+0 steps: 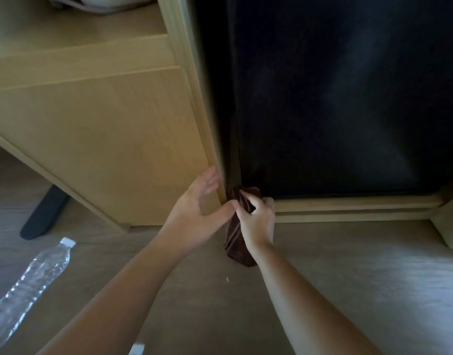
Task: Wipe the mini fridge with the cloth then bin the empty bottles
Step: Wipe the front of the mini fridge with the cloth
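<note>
The black mini fridge [335, 98] sits inside a light wooden cabinet, its dark door filling the upper right. My right hand [258, 219] grips a dark brown cloth [235, 242] at the fridge's lower left corner; the cloth hangs down to the floor. My left hand [197, 208] is spread open beside it, fingers on the wooden cabinet edge [207, 149], thumb touching the cloth. An empty clear plastic bottle [33, 280] with a white cap lies on the floor at the lower left. A second white cap [137, 349] peeks in at the bottom edge.
The wooden cabinet side panel [105, 139] stands to the left of the fridge, with a shelf above. A black furniture foot [46, 213] rests on the pale wood floor [348, 278]. A cabinet leg [448, 226] stands at the right.
</note>
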`<state>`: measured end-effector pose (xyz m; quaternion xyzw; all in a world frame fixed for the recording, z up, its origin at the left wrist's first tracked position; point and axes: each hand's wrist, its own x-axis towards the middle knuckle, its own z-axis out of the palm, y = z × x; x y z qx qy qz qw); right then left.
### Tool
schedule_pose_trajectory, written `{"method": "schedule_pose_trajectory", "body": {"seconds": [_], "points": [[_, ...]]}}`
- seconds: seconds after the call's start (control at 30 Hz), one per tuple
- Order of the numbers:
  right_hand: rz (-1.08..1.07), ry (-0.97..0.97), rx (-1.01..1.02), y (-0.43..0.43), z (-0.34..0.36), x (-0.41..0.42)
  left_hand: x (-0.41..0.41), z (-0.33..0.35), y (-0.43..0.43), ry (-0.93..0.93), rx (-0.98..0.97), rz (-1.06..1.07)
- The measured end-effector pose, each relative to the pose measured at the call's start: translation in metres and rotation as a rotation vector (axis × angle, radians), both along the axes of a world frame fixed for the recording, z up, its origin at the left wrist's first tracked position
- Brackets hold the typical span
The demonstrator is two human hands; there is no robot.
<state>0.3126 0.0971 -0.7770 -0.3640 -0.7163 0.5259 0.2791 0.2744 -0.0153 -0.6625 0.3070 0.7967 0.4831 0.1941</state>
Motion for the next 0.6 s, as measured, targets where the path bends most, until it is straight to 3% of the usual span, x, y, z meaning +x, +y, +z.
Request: {"method": "schedule_pose_trajectory", "body": {"seconds": [0.2, 0.4, 0.6], "points": [[0.015, 0.200, 0.235, 0.020, 0.017, 0.006, -0.003, -0.001, 0.012, -0.019, 0.013, 0.022], [0.096, -0.083, 0.177, 0.028, -0.011, 0.018, -0.002, -0.009, 0.021, -0.032, 0.006, 0.052], [0.027, -0.090, 0.209, 0.053, -0.013, 0.036, -0.001, -0.024, 0.039, 0.003, -0.040, 0.091]]}}
